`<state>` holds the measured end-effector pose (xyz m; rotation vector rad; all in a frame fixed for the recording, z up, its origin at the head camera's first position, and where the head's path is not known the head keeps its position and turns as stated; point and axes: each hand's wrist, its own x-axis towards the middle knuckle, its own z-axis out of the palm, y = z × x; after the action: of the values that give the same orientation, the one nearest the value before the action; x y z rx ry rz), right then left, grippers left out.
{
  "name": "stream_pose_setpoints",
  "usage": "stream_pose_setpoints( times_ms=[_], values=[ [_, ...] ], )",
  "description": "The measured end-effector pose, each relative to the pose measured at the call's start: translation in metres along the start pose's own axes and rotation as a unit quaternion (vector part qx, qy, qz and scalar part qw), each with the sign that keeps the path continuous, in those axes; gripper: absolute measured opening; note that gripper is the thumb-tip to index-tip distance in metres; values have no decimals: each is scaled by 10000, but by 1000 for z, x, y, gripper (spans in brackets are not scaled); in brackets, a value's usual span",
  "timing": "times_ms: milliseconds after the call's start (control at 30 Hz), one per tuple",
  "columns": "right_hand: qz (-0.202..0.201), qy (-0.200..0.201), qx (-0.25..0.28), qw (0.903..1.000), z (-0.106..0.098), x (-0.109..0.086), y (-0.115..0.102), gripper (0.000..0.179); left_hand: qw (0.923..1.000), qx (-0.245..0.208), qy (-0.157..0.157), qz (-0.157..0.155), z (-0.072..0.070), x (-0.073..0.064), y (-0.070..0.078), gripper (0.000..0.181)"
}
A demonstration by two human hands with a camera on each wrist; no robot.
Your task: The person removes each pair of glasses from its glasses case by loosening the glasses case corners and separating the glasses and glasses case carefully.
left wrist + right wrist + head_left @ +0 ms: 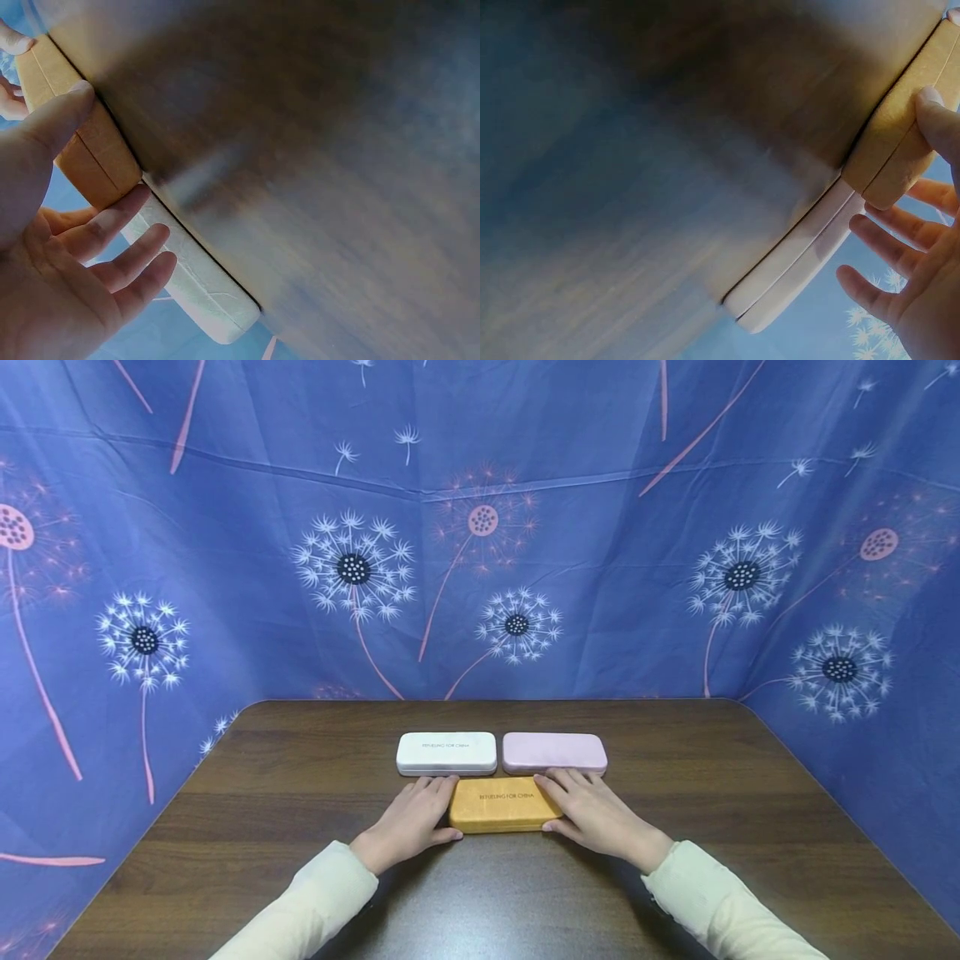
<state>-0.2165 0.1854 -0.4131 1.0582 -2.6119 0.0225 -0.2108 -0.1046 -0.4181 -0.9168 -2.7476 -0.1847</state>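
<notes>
A yellow glasses case with dark lettering lies flat on the table, its long side toward me. My left hand grips its left end; in the left wrist view the thumb presses the front face while fingers reach round the end. At the right end my right hand holds it likewise, thumb on the front face. Just behind stand a white glasses case with lettering and a pale pink glasses case, side by side with a narrow gap.
The brown wooden table has its far edge close behind the white and pink cases. A blue cloth with dandelion prints hangs round the back and sides.
</notes>
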Motion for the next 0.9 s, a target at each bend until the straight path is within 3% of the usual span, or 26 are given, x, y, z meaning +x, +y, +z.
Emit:
stream_pose_setpoints(
  times_ms=[900],
  values=[
    [-362, 393, -103, 9985, -9, -20, -18, 69, 9997, 100, -101, 203, -15, -22, 11, 73]
  ],
)
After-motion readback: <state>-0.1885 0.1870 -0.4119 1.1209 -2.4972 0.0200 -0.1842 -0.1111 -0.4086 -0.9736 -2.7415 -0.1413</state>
